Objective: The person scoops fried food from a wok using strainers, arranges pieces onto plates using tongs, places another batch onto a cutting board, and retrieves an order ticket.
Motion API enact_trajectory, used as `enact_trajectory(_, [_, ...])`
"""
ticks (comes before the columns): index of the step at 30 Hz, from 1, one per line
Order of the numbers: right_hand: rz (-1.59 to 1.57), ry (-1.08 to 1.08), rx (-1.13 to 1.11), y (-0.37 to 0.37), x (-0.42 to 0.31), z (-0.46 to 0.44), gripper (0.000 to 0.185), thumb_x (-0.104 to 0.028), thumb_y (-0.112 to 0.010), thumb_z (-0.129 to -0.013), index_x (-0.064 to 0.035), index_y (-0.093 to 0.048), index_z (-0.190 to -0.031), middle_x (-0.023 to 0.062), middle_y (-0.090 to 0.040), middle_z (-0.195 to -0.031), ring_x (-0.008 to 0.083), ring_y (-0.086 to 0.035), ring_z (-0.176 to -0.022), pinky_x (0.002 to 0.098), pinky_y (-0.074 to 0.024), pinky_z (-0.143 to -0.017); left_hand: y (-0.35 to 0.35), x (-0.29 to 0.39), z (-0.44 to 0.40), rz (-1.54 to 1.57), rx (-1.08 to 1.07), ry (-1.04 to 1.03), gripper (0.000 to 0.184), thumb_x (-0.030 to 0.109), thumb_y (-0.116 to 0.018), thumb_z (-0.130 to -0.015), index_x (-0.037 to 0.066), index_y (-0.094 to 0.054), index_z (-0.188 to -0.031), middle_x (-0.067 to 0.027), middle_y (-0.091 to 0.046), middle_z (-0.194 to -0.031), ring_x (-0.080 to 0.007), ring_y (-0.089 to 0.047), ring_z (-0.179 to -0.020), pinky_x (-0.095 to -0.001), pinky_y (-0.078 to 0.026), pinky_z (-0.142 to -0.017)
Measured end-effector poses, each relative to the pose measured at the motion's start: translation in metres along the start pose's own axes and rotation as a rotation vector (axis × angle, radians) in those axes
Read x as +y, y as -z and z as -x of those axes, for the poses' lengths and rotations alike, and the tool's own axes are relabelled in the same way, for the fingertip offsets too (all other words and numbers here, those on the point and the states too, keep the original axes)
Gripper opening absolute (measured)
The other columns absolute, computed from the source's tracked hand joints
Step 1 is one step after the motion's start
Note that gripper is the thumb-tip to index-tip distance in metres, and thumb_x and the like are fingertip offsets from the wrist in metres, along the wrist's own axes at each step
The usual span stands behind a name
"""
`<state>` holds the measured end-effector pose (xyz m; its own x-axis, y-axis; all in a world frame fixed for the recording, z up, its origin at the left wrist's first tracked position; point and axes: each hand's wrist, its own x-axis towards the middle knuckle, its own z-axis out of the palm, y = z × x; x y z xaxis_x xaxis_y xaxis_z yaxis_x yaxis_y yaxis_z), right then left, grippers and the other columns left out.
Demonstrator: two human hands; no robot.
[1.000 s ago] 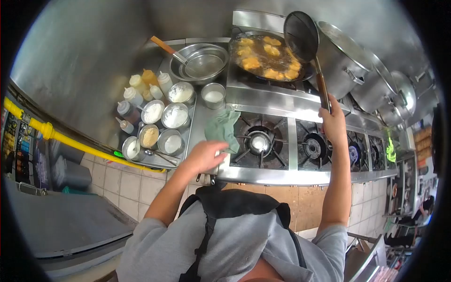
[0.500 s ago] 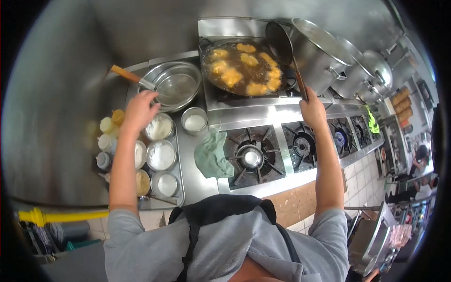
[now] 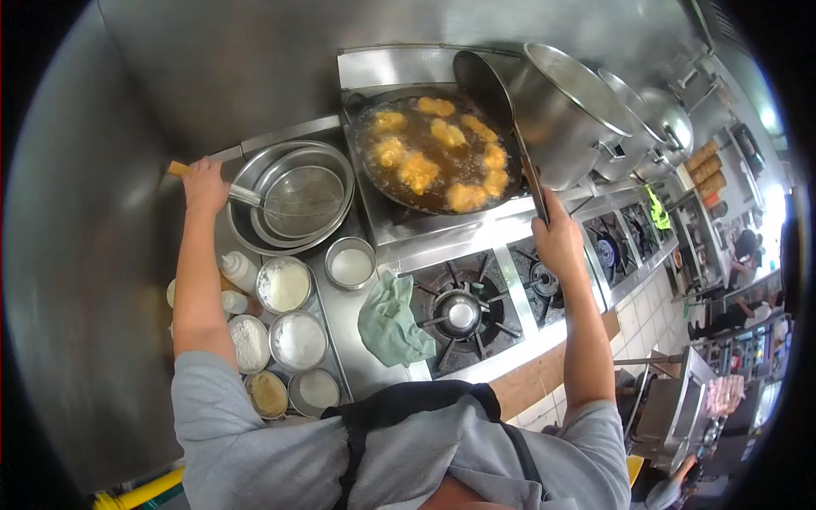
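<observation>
My left hand (image 3: 205, 185) is closed round the wooden handle (image 3: 178, 168) of a strainer (image 3: 303, 201), whose round mesh lies inside a metal bowl at the back left. In my right hand (image 3: 559, 238) is the handle of a dark ladle (image 3: 482, 81), its broad round head tilted at the upper right rim of the wok. The wok (image 3: 399, 200) holds bubbling oil with several golden fried pieces (image 3: 419, 172) floating in it. A green cloth (image 3: 393, 323) lies crumpled beside the front burner (image 3: 460, 314).
Several metal tins of powder (image 3: 298, 340) and squeeze bottles (image 3: 239, 270) stand at the left, partly behind my left arm. Large steel pots (image 3: 565, 127) stand right of the wok. More burners (image 3: 605, 248) run to the right. Other people (image 3: 748, 246) are at the far right.
My left hand has moved from near the cloth up to the strainer's handle and closed on it. My right hand still holds the ladle near the wok's right side. The view has shifted.
</observation>
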<state>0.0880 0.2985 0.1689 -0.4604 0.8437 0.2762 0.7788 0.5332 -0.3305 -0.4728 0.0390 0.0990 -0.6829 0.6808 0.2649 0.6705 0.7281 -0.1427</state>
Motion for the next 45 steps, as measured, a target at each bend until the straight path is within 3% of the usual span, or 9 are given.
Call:
enact_trajectory(5, [-0.054, -0.030, -0.095, -0.013, -0.012, 0.014, 0.057, -0.017, -0.052, -0.085, -0.0129, -0.045, -0.142, 0.0282, -0.067, -0.089, 0.0475, -0.063, -0.088, 0.0551, -0.0477, -0.081, -0.029, -0.014, -0.020, -0.223, -0.117, 0.101, 0.056, 0.030, -0.071, -0.082, 0.012, -0.056, -0.133, -0.0120, -0.044, -0.147, -0.0295, -0.038, -0.139, -0.0551, -0.030, -0.112])
enact_trajectory(16, [-0.157, -0.087, -0.182, -0.019, -0.041, 0.022, 0.057, -0.018, -0.054, -0.085, -0.0144, -0.046, -0.142, 0.0270, -0.067, -0.090, 0.0460, -0.064, -0.090, 0.0524, -0.0492, -0.082, -0.073, -0.027, -0.036, -0.276, -0.169, 0.048, 0.051, 0.025, -0.064, -0.089, 0.013, -0.052, -0.138, -0.0115, -0.041, -0.151, -0.0293, -0.033, -0.143, -0.0557, -0.025, -0.115])
enact_trajectory(23, [-0.132, -0.114, -0.019, 0.012, -0.033, -0.005, 0.056, -0.018, -0.054, -0.084, -0.0166, -0.049, -0.140, 0.0274, -0.067, -0.088, 0.0447, -0.065, -0.088, 0.0511, -0.0499, -0.081, -0.100, -0.042, -0.040, -0.284, -0.193, 0.000, 0.042, 0.023, -0.054, -0.094, 0.013, -0.055, -0.135, -0.0121, -0.046, -0.147, -0.0302, -0.037, -0.141, -0.0562, -0.020, -0.117])
enact_trajectory(37, [-0.073, -0.284, -0.020, 0.008, 0.006, 0.027, 0.060, -0.018, -0.058, -0.085, -0.0122, -0.047, -0.143, 0.0252, -0.068, -0.102, 0.0400, -0.066, -0.097, 0.0449, -0.0491, -0.087, -0.086, -0.044, -0.026, -0.285, -0.184, -0.020, 0.042, 0.018, -0.051, -0.095, 0.013, -0.054, -0.137, -0.0126, -0.047, -0.147, -0.0294, -0.040, -0.139, -0.0581, -0.018, -0.118])
enact_trajectory(41, [-0.259, -0.471, -0.072, -0.010, 0.006, 0.040, 0.059, -0.019, -0.059, -0.086, -0.0115, -0.047, -0.144, 0.0219, -0.069, -0.100, 0.0339, -0.066, -0.092, 0.0417, -0.0497, -0.084, -0.080, -0.040, -0.026, -0.291, -0.200, -0.016, 0.043, 0.017, -0.050, -0.096, 0.013, -0.054, -0.138, -0.0124, -0.045, -0.149, -0.0292, -0.039, -0.140, -0.0586, -0.018, -0.118])
enact_trajectory(43, [-0.380, -0.431, -0.005, -0.022, 0.002, 0.044, 0.059, -0.019, -0.059, -0.086, -0.0122, -0.048, -0.144, 0.0189, -0.067, -0.090, 0.0288, -0.066, -0.078, 0.0399, -0.0511, -0.075, -0.080, -0.037, -0.026, -0.282, -0.205, -0.014, 0.043, 0.017, -0.050, -0.095, 0.014, -0.054, -0.138, -0.0124, -0.045, -0.148, -0.0293, -0.039, -0.140, -0.0587, -0.018, -0.118])
enact_trajectory(44, [-0.473, -0.500, -0.040, -0.020, -0.004, 0.046, 0.059, -0.016, -0.059, -0.084, -0.0099, -0.049, -0.142, 0.0131, -0.065, -0.080, 0.0208, -0.062, -0.061, 0.0356, -0.0499, -0.060, -0.079, -0.037, -0.026, -0.271, -0.211, -0.009, 0.044, 0.016, -0.051, -0.094, 0.014, -0.054, -0.138, -0.0124, -0.045, -0.148, -0.0294, -0.039, -0.140, -0.0589, -0.018, -0.118])
enact_trajectory(45, [-0.478, -0.504, -0.043, -0.019, -0.007, 0.047, 0.059, -0.016, -0.059, -0.084, -0.0099, -0.049, -0.142, 0.0131, -0.065, -0.080, 0.0208, -0.062, -0.061, 0.0356, -0.0499, -0.060, -0.076, -0.036, -0.026, -0.277, -0.212, -0.011, 0.044, 0.016, -0.051, -0.094, 0.014, -0.054, -0.138, -0.0124, -0.045, -0.148, -0.0294, -0.039, -0.140, -0.0589, -0.018, -0.118])
